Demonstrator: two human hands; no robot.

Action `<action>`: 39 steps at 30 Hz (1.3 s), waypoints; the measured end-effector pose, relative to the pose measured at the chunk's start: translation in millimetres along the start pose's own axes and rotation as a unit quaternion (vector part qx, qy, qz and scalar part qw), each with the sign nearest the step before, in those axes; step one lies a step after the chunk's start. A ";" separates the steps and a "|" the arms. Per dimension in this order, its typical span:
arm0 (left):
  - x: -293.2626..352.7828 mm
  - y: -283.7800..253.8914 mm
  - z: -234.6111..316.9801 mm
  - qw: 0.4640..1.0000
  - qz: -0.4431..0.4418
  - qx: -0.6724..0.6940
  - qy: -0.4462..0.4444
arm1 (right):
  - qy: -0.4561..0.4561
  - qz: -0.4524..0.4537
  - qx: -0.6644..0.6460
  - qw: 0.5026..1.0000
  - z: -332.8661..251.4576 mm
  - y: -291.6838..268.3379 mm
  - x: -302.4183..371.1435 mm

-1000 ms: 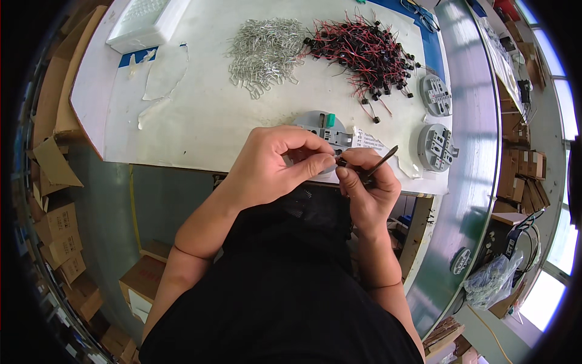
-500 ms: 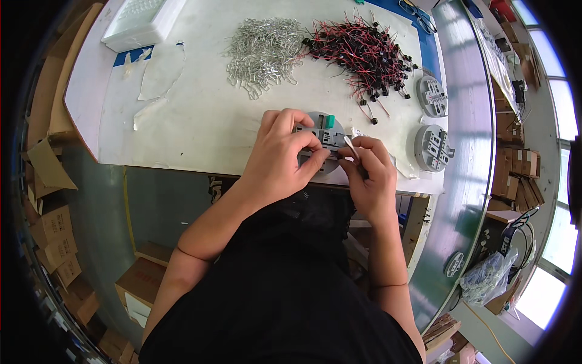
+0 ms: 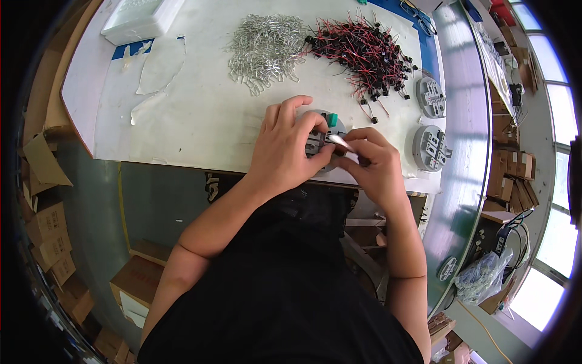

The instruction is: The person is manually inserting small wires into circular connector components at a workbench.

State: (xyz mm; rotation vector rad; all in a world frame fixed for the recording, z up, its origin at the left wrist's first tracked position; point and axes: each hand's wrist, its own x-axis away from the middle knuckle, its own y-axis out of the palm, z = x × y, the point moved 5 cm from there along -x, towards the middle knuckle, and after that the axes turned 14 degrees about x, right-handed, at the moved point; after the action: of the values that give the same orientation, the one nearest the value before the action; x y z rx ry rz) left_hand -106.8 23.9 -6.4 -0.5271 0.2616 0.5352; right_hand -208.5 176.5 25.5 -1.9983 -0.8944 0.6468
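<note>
Two bare hands meet over a round grey fixture with slotted blocks on its face (image 3: 314, 143), at the near edge of a white worktop (image 3: 200, 121). The left hand (image 3: 284, 145) arches over the fixture's left side, its grip curled with thumb and forefinger tips on or just above the face; whether they pinch a small part cannot be told. The right hand (image 3: 374, 161), at the fixture's right side, has its grip closed on a slim, pale-shining tool (image 3: 341, 142) angled toward the face. A small green block (image 3: 331, 120) stands on the fixture's far side. Beyond the fixture lie a heap of bent silvery wire pieces (image 3: 267, 51) and, farther right, small black parts with red and black leads (image 3: 364, 51). The step in hand looks like close work at the fixture; the next move seems to call for a steady left hand and a precise tool tip.
</note>
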 end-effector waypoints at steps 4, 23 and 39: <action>-1.8 6.1 -1.3 1.000 -0.016 -0.013 -0.014 | 0.011 0.119 -0.416 0.901 5.0 8.0 -1.7; -2.1 0.1 3.2 0.996 -0.085 0.008 -0.029 | -0.047 0.156 -0.503 0.849 7.0 35.7 -16.0; -1.6 -2.8 10.4 0.998 -0.062 -0.024 -0.013 | -0.047 0.156 -0.421 0.892 -2.8 38.6 -19.5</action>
State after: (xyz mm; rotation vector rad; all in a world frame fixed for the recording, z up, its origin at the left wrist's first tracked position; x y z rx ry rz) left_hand -105.5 26.8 4.0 -0.5780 0.1904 0.4272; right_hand -204.8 144.4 -3.5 -2.9564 -1.0243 0.5807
